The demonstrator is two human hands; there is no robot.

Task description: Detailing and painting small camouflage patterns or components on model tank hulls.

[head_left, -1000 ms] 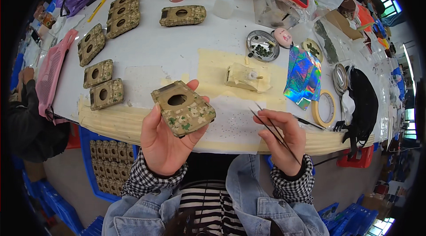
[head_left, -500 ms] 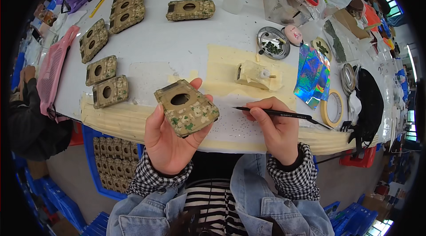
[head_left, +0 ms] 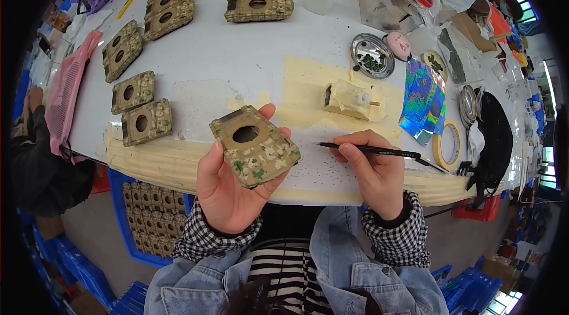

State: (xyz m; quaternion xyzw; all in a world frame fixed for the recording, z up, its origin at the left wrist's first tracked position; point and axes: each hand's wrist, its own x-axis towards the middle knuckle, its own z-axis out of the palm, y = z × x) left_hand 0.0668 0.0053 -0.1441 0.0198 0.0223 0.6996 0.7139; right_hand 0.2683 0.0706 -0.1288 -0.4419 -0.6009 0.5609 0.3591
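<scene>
My left hand (head_left: 232, 190) holds a camouflage-patterned model tank hull (head_left: 261, 158) above the table's near edge, thumb on its left side and fingers around the far side and underneath. The hull is tilted, with its round hole (head_left: 245, 134) and speckled top in view. To its right, my right hand (head_left: 376, 170) grips a slim black pen (head_left: 385, 151), fine tip pointing left toward the hull but apart from it. Beneath the pen tip lies a white sheet (head_left: 323, 176) dotted with small dark marks.
More camouflage hulls stand at left (head_left: 146, 122) and at the back (head_left: 259, 7). A tape-covered model piece (head_left: 354, 100), a round tin of dark bits (head_left: 372, 56), shiny holographic sheets (head_left: 422, 101) and a tape roll (head_left: 447, 144) lie right. A blue crate (head_left: 120, 211) of hulls sits below left.
The hull has turned and tilted slightly in my left hand. My view has shifted a little, and both hands appear slightly farther right; the pen stays in my right hand.
</scene>
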